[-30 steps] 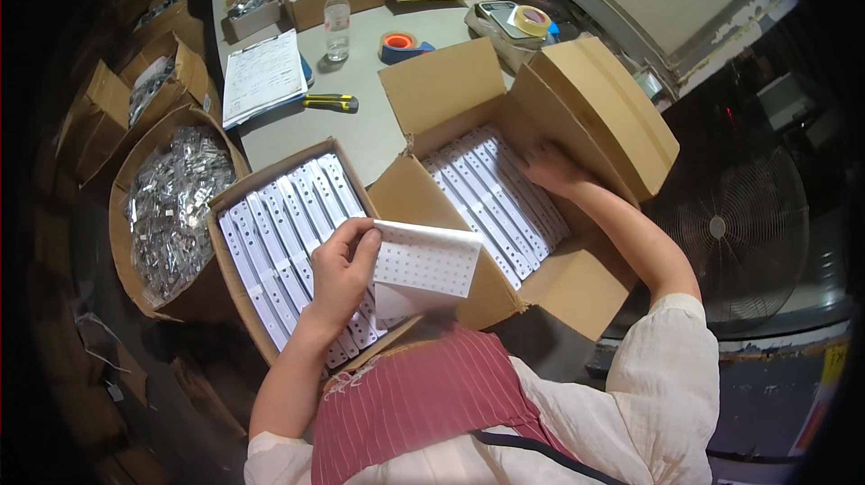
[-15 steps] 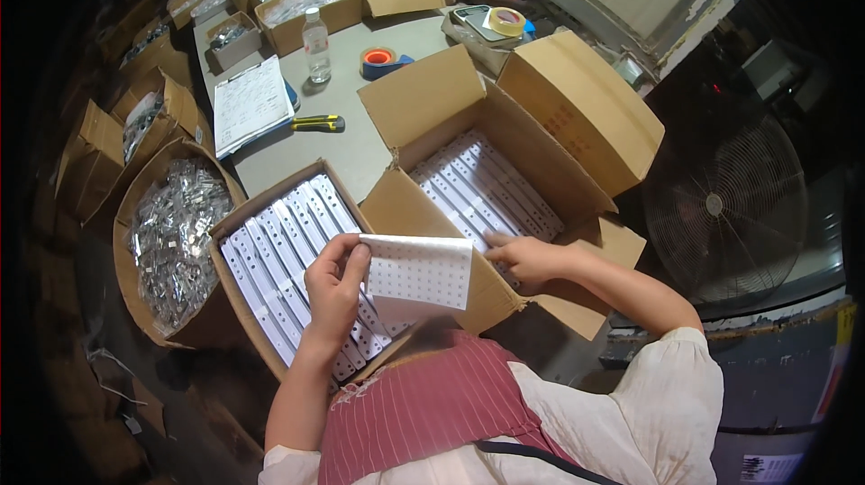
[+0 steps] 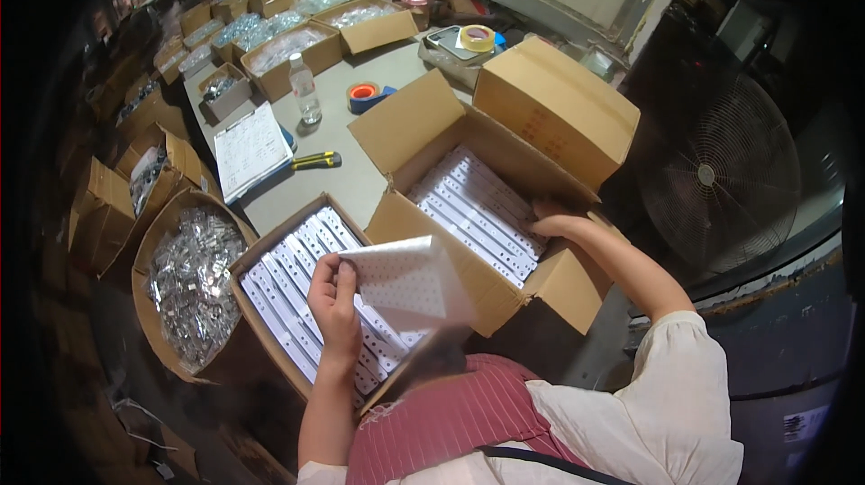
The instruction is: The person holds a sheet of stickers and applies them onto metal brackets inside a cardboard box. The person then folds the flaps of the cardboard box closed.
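Note:
My left hand [image 3: 335, 315] pinches the corner of a thin white sheet [image 3: 401, 279] printed with rows of small marks, likely labels. The sheet is bent and blurred at its right side. Below it is a cardboard box [image 3: 277, 370] packed with white perforated strips [image 3: 286, 297], partly covered by the sheet and hand. Inside the open carton [image 3: 416, 246] to the right lie more white strips [image 3: 470, 205] in rows. My right hand [image 3: 551, 220] reaches into that carton at its right side, by the ends of the strips. Its fingers are blurred and partly hidden.
A closed carton [image 3: 554, 111] stands behind the open one. On the table are a bottle [image 3: 305, 93], a tape roll [image 3: 363, 96], a clipboard with paper [image 3: 252, 150] and a yellow-black cutter [image 3: 315, 160]. Left is a box of bagged metal parts [image 3: 196, 278]; right, a fan [image 3: 707, 174].
My right hand has moved away from the sheet, rightward and deeper into the open carton. The sheet in my left hand has tilted and bent. The view has shifted slightly.

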{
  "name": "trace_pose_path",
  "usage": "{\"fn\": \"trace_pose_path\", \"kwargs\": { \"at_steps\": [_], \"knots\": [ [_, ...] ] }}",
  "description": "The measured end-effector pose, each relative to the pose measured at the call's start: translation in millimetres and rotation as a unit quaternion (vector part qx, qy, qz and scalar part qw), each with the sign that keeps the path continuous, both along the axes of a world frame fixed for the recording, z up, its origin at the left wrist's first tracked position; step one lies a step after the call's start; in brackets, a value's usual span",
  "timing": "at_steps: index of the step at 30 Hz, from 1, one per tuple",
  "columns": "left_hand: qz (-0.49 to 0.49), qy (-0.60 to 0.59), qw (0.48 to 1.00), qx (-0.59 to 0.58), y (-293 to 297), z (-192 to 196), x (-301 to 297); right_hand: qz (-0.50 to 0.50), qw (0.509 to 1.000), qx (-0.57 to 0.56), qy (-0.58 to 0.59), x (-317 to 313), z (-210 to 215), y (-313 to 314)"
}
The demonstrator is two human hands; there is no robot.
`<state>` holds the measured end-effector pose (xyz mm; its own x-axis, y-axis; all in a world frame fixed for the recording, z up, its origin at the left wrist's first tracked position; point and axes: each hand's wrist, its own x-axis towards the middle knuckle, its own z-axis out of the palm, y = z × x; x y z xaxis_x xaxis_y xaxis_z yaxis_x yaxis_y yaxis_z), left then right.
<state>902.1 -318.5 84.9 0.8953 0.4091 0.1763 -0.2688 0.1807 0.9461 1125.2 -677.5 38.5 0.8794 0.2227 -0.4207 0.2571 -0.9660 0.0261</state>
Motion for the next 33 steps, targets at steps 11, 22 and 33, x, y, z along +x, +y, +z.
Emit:
{"fn": "trace_pose_path", "kwargs": {
  "at_steps": [11, 22, 33],
  "knots": [
    [0.036, 0.000, 0.999, -0.025, 6, -13, 4, 0.081, 0.997, -0.012, -0.005, -7, 22, 19],
    [0.041, 0.006, 0.999, -0.008, 4, -12, 9, 0.081, 0.993, 0.008, -0.085, 5, -12, 3],
    [0.066, -0.020, 0.997, -0.017, 8, -10, 8, 0.076, 0.996, -0.037, -0.028, 18, -9, 16]
  ]
}}
